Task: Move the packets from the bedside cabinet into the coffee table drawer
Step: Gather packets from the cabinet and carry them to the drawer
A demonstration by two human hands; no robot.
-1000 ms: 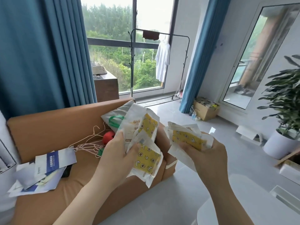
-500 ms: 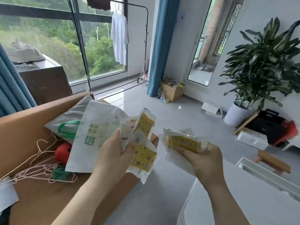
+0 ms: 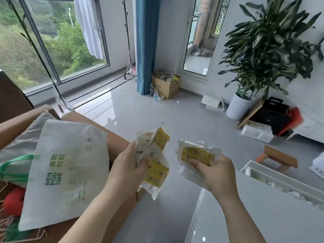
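Nearest, the left hand [image 3: 126, 171] pinches a loose fan of yellow-printed packets [image 3: 156, 170] above the sofa [image 3: 114, 138] edge, while the right hand [image 3: 215, 172] grips a second bundle [image 3: 198, 154] just over the white coffee table [image 3: 254, 216]. Beyond, what looks like its open drawer [image 3: 280, 174] lies to the right. The fan seems held by thumb pressure alone, so a quick swing toward the drawer could drop the lowest packet to the floor.

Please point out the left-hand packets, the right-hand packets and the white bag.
left-hand packets [image 3: 156, 174]: head view, yellow patterned front.
right-hand packets [image 3: 198, 153]: head view, yellow front.
white bag [image 3: 70, 172]: head view, printed face.
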